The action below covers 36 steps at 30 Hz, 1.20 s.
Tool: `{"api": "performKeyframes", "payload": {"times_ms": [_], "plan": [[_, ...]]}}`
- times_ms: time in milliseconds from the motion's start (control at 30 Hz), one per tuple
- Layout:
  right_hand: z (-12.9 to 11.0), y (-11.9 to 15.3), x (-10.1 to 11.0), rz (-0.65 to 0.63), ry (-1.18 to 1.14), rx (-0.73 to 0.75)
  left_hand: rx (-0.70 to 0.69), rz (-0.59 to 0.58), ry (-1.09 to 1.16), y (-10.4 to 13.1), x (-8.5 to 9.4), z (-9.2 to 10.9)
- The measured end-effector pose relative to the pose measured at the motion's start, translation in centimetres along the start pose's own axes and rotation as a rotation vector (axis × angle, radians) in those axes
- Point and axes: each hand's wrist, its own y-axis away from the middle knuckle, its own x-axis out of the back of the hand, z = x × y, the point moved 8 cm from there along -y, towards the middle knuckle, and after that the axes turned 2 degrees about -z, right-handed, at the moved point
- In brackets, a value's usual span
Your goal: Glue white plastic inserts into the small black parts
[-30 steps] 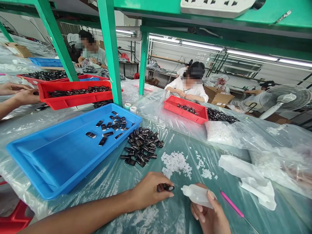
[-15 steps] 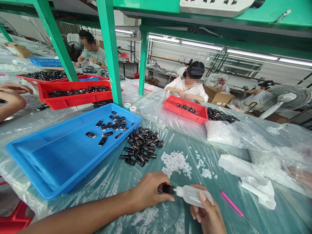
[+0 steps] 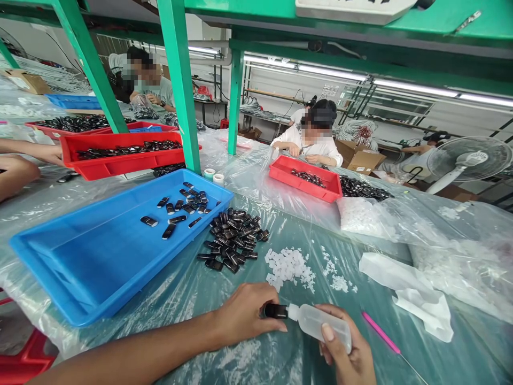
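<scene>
My left hand pinches a small black plastic casing between thumb and fingers. In my right hand is a translucent white squeeze bottle, tilted with its nozzle pointing left. The nozzle's tip meets the open end of the casing; whether it reaches inside is hidden. Beyond my hands lie a heap of black casings and a pile of small white plastic pieces. A pink-handled tool with a thin metal shaft rests to the right of my right hand.
A blue tray with several black casings stands at the left. Red trays sit behind it and across the table. Green posts rise from the table. Crumpled white paper lies right. Co-workers sit opposite; another person's arm enters left.
The squeeze bottle has shifted slightly, and my right hand has moved a little right and down with it. At the left, the other person's hand has reached to the red tray.
</scene>
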Motion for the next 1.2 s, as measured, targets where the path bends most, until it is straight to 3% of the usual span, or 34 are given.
{"api": "performKeyframes", "payload": {"times_ms": [167,433,867,1200], "plan": [[-0.4,0.2,0.3,0.050,0.065,0.010,0.001,0.010,0.002,0.0,0.0,-0.1],[0.0,0.2,0.2,0.010,0.045,-0.057,-0.004,0.037,0.040,0.0,0.0,-0.2],[1.4,-0.2,0.2,-0.046,-0.061,-0.109,-0.022,0.019,0.328,-0.1,0.0,-0.1],[-0.1,0.2,0.6,0.031,0.030,0.003,-0.043,0.014,0.306,0.0,0.0,0.1]]}}
